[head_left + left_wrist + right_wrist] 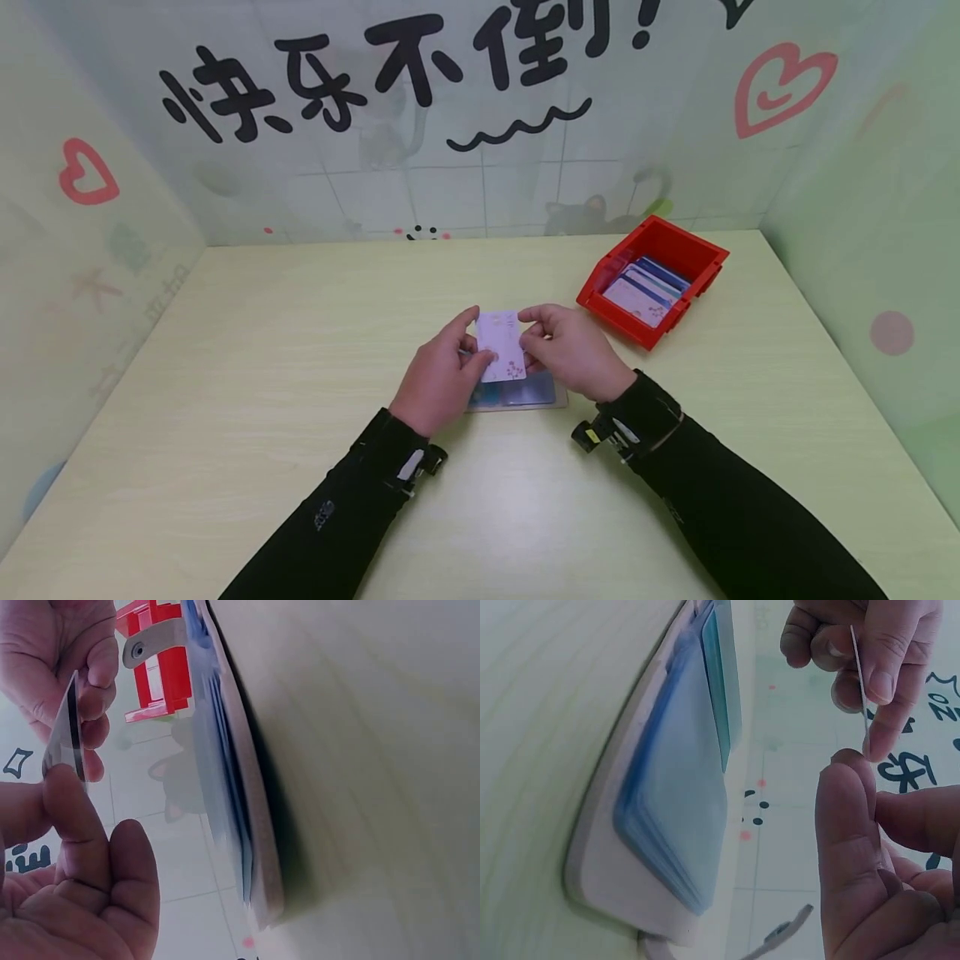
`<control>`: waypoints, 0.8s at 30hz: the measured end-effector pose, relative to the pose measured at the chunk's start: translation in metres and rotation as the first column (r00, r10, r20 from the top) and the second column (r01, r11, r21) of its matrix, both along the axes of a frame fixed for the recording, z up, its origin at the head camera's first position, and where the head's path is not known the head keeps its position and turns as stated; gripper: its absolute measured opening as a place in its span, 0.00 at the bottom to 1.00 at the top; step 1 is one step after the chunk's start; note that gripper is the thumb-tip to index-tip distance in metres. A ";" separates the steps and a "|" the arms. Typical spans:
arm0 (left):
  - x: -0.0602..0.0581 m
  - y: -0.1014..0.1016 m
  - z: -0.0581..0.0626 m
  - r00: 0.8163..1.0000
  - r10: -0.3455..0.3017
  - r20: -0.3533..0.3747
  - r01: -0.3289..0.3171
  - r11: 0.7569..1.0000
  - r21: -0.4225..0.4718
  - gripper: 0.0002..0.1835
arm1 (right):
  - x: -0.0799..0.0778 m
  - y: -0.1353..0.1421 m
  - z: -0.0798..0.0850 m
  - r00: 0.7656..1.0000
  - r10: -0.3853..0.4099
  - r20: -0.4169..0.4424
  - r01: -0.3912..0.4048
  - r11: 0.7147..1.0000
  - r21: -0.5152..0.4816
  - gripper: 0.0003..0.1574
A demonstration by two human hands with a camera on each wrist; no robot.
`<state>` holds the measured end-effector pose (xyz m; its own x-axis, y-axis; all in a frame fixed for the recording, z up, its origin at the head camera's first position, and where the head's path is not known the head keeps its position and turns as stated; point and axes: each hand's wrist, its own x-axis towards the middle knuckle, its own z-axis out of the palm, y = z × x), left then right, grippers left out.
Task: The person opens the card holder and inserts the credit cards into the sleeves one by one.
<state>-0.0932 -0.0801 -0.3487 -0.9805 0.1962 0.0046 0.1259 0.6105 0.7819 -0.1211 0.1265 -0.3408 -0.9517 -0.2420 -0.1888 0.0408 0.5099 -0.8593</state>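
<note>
A white card (501, 346) with a small flower print near one corner is held up between both hands. My left hand (441, 379) grips its left edge, thumb on the printed face and fingers behind. At the opposite edge, my right hand (577, 354) pinches the card between thumb and index finger. Below the card, an open card holder (528, 393) lies on the table, partly covered by the hands. Its bluish clear sleeves (679, 780) are stacked on a pale cover in the right wrist view. A strap with a metal snap (139, 649) sticks out from the holder.
A red bin (622, 322) stands at the back right, with several white and blue cards (645, 292) inside. Printed panels enclose the pale wooden table (300, 333) at the back (420, 196) and both sides.
</note>
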 end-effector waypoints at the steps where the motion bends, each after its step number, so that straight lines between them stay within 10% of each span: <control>1: 0.000 0.000 0.000 1.000 0.004 0.006 -0.004 1.000 0.005 0.36 | 0.000 0.001 0.000 1.000 0.000 -0.006 0.000 1.000 0.005 0.29; 13: -0.003 -0.002 -0.001 0.997 0.054 0.054 -0.050 0.996 -0.074 0.33 | 0.003 0.019 0.001 0.994 -0.006 -0.110 0.014 0.997 0.078 0.26; 24: -0.004 -0.004 -0.004 0.997 0.060 0.052 -0.050 0.982 -0.180 0.28 | -0.002 0.026 -0.008 0.985 0.164 0.053 -0.172 0.913 0.370 0.35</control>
